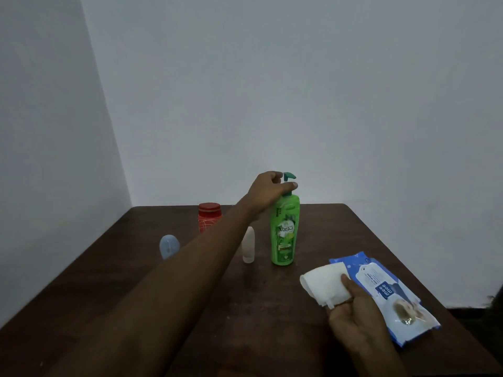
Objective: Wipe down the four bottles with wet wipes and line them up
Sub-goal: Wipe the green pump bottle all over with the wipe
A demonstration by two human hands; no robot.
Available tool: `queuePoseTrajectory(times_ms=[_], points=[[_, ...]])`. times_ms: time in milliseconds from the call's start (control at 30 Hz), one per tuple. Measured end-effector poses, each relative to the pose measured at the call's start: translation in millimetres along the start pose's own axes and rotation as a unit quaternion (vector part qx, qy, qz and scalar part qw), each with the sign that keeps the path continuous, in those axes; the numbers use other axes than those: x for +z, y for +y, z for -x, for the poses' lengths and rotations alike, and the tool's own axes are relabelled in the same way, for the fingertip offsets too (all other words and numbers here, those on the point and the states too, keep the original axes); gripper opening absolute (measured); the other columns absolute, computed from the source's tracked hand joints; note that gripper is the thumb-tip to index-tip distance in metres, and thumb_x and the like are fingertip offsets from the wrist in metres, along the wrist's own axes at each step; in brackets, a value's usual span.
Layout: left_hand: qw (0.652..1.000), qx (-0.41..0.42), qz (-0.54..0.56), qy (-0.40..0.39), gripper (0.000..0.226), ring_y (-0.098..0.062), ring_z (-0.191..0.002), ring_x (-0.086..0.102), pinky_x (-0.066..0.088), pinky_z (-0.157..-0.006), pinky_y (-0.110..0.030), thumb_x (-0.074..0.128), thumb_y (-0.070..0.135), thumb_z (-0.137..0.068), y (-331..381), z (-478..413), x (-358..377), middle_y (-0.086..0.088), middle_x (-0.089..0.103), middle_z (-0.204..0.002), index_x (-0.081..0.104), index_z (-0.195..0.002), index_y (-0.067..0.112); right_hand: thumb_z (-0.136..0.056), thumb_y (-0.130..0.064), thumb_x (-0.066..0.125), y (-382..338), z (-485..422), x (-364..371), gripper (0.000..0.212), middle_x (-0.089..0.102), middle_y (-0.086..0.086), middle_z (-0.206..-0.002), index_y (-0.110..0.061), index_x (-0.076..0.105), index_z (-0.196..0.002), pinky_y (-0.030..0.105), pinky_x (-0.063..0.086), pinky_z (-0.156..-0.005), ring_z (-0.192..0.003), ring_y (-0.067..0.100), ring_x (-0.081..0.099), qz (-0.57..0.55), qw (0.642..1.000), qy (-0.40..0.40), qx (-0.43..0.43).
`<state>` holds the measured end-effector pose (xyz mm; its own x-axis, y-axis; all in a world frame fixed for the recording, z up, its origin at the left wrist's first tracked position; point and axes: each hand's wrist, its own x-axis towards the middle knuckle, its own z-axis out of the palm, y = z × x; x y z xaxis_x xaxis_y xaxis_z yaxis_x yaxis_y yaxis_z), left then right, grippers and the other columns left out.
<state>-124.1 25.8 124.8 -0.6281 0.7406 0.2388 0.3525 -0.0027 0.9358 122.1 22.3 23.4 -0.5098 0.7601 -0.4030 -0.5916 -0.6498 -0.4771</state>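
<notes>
A tall green pump bottle (284, 235) stands upright near the middle of the dark wooden table (190, 295). My left hand (268, 191) grips its neck just under the pump head. To its left stand a small white bottle (248, 245), a red jar-like bottle (209, 216) farther back, and a pale blue rounded bottle (169, 246) at the left. My right hand (353, 314) pinches a folded white wet wipe (325, 285) above the table's near right part.
A blue and white wet-wipe pack (386, 297) lies flat on the table beside my right hand. Grey walls meet in a corner behind the table. The table's far edge runs just behind the red bottle.
</notes>
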Motion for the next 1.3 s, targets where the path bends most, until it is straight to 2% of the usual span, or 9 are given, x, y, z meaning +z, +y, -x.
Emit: queuePoseTrajectory(times_ms=[100, 333, 533, 600, 767, 967, 1133, 1233, 1300], points=[[0.999, 0.0, 0.019, -0.037, 0.03, -0.014, -0.089, 0.07, 0.058, -0.077, -0.027, 0.078, 0.025, -0.09, -6.6, -0.8, 3.1, -0.006, 0.073, -0.103, 0.071, -0.113, 0.007, -0.1, -0.005, 0.058, -2.6, -2.0, -2.2, 0.016, 0.065, 0.007, -0.096, -0.02, 0.057, -0.094, 0.051, 0.046, -0.101, -0.087, 0.023, 0.062, 0.009, 1.0, 0.004, 0.001], [0.989, -0.045, 0.111, -0.091, 0.053, -0.031, -0.105, 0.073, 0.052, -0.104, -0.049, 0.076, 0.046, -0.088, -22.5, 10.3, 10.1, -0.02, 0.071, -0.124, 0.071, -0.119, 0.003, -0.1, -0.008, 0.059, -9.0, -3.2, -5.3, 0.015, 0.068, 0.006, -0.102, -0.022, 0.06, -0.101, 0.05, 0.047, -0.099, -0.091, 0.022, 0.064, 0.002, 1.0, -0.006, -0.016], [0.981, -0.038, 0.151, -0.119, 0.045, -0.027, -0.117, 0.07, 0.054, -0.104, -0.046, 0.064, 0.051, -0.097, -33.6, 18.5, 10.8, -0.008, 0.075, -0.121, 0.073, -0.124, 0.016, -0.1, -0.009, 0.058, -8.8, 2.5, -7.5, 0.016, 0.069, 0.003, -0.092, -0.025, 0.058, -0.098, 0.052, 0.056, -0.086, -0.088, 0.021, 0.063, 0.021, 0.999, 0.013, -0.028], [0.98, -0.034, 0.15, -0.124, 0.043, -0.023, -0.113, 0.071, 0.055, -0.103, -0.044, 0.06, 0.052, -0.099, -33.0, 21.4, 9.8, -0.004, 0.075, -0.117, 0.072, -0.123, 0.017, -0.1, -0.008, 0.058, -9.3, 3.2, -7.4, 0.016, 0.066, 0.004, -0.098, -0.024, 0.057, -0.097, 0.054, 0.05, -0.094, -0.088, 0.023, 0.062, 0.029, 0.999, 0.015, -0.022], [0.974, -0.026, 0.191, -0.115, 0.041, -0.026, -0.108, 0.07, 0.054, -0.101, -0.05, 0.06, 0.053, -0.099, -37.5, 27.3, 7.2, -0.013, 0.072, -0.119, 0.073, -0.113, 0.017, -0.101, -0.006, 0.057, -7.4, 2.0, -5.7, 0.014, 0.064, 0.009, -0.097, -0.019, 0.056, -0.095, 0.052, 0.046, -0.093, -0.086, 0.025, 0.061, 0.039, 0.999, 0.027, 0.004], [0.939, -0.078, 0.309, -0.13, 0.035, -0.029, -0.104, 0.068, 0.051, -0.103, -0.051, 0.063, 0.046, -0.099, -48.7, 41.5, 2.8, -0.018, 0.071, -0.123, 0.069, -0.107, 0.012, -0.101, -0.002, 0.054, -7.6, 4.8, -0.4, 0.018, 0.064, 0.008, -0.092, -0.018, 0.056, -0.093, 0.05, 0.046, -0.093, -0.084, 0.023, 0.061, 0.043, 0.999, 0.018, -0.01], [0.89, -0.123, 0.422, -0.125, 0.038, -0.032, -0.095, 0.069, 0.056, -0.092, -0.044, 0.063, 0.046, -0.099, -63.4, 52.2, -2.3, -0.015, 0.072, -0.119, 0.07, -0.098, 0.01, -0.099, -0.005, 0.06, -7.9, -17.1, -2.0, 0.021, 0.07, 0.01, -0.108, -0.016, 0.061, -0.116, 0.051, 0.06, -0.085, -0.095, 0.024, 0.067, 0.054, 0.998, 0.008, -0.019], [0.873, -0.13, 0.452, -0.13, 0.043, -0.032, -0.098, 0.069, 0.055, -0.095, -0.046, 0.058, 0.049, -0.1, -74.0, 58.4, -5.1, -0.015, 0.072, -0.118, 0.071, -0.101, 0.008, -0.1, -0.008, 0.059, -6.5, -34.5, 5.3, 0.009, 0.07, 0.014, -0.117, -0.012, 0.064, -0.107, 0.046, 0.058, -0.085, -0.1, 0.023, 0.069, 0.126, 0.99, -0.003, -0.068], [0.873, -0.123, 0.452, -0.136, 0.045, -0.033, -0.101, 0.069, 0.054, -0.097, -0.047, 0.057, 0.051, -0.1, -75.2, 63.6, -4.6, -0.016, 0.071, -0.118, 0.071, -0.104, 0.009, -0.1, -0.012, 0.061, -8.4, -40.4, 11.8, 0.016, 0.07, 0.014, -0.124, -0.01, 0.066, -0.115, 0.046, 0.058, -0.087, -0.106, 0.026, 0.07, 0.201, 0.969, -0.011, -0.144]])
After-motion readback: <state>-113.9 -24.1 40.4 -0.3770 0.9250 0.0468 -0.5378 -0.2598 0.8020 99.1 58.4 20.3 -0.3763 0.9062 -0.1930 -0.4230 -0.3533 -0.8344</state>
